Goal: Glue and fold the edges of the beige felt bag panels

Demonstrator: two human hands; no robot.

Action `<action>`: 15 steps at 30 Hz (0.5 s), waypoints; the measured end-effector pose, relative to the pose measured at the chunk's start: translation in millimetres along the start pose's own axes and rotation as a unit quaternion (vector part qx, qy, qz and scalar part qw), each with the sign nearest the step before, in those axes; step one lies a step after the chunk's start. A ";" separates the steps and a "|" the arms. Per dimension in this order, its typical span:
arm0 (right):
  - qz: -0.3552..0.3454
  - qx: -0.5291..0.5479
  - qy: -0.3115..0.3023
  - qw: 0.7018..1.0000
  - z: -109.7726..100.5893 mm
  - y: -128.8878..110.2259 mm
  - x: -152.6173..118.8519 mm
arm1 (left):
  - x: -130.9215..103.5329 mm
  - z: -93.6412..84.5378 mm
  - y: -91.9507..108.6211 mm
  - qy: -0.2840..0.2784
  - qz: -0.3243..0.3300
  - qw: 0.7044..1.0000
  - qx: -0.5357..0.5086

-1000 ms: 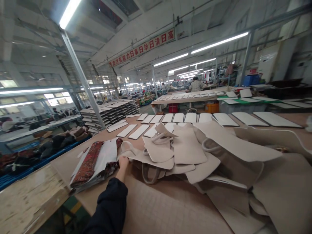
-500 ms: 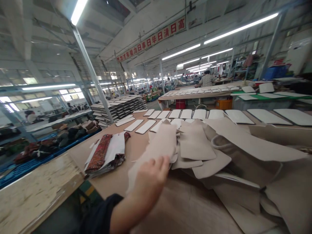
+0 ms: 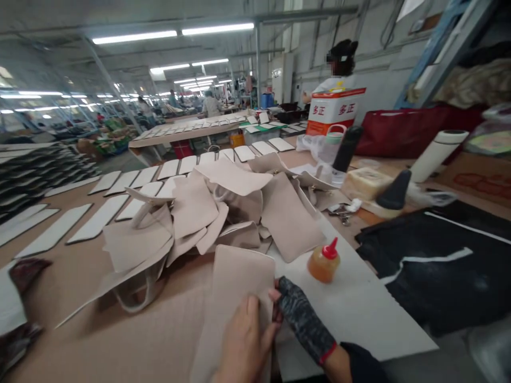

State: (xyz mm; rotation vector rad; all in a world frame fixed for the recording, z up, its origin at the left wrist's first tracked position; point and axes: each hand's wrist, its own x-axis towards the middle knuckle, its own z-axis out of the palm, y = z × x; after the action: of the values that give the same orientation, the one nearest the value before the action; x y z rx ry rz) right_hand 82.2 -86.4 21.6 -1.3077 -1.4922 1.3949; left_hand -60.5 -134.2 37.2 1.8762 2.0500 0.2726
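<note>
A long beige panel (image 3: 243, 282), looking like leather or felt with rounded corners, lies in front of me at the table's near side. My left hand (image 3: 248, 332) is bare and rests over its face, fingers curled near the right edge. At that same edge my right hand (image 3: 297, 314), in a dark grey fingerless glove with a red cuff, pinches the panel; its fingertips are partly hidden. Just beyond is a loose heap of beige pieces (image 3: 195, 207), some with strap loops. A squat bottle of amber liquid (image 3: 324, 263) with a red nozzle stands right of my right hand.
White panels (image 3: 136, 178) lie in rows behind the heap. A white sheet (image 3: 355, 314) is under the bottle. On the right are black fabric (image 3: 439, 271), a white flask (image 3: 439, 154) and a dark cone-shaped object (image 3: 394, 191). A person (image 3: 339, 66) is behind a red-and-white box (image 3: 335, 109).
The view has swung to the right. My left hand has moved from the heap's left side to the beige panel in front of me. My gloved right hand has come into view.
</note>
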 end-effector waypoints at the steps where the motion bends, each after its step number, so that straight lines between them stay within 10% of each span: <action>1: 0.011 0.006 0.002 1.000 0.9 1.9 7.8 | 6.7 1.9 0.6 0.000 -0.010 1.000 0.004; 5: 0.037 0.021 0.024 0.999 -4.9 12.4 22.4 | 28.5 17.4 -1.0 -0.007 -0.039 0.999 0.025; 11: -0.078 -0.097 0.328 0.937 -65.1 26.9 6.7 | 36.2 18.4 12.8 -0.022 -0.067 0.994 0.089; 15: -0.105 -0.197 0.362 0.905 -98.1 23.7 14.7 | 38.8 12.1 26.3 -0.012 -0.042 0.991 0.128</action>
State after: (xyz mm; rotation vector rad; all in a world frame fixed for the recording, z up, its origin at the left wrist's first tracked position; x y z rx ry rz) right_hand 176.5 -48.2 13.5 -1.6105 -1.3489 0.3748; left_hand -34.1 -94.0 30.9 1.9168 2.2303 -0.0373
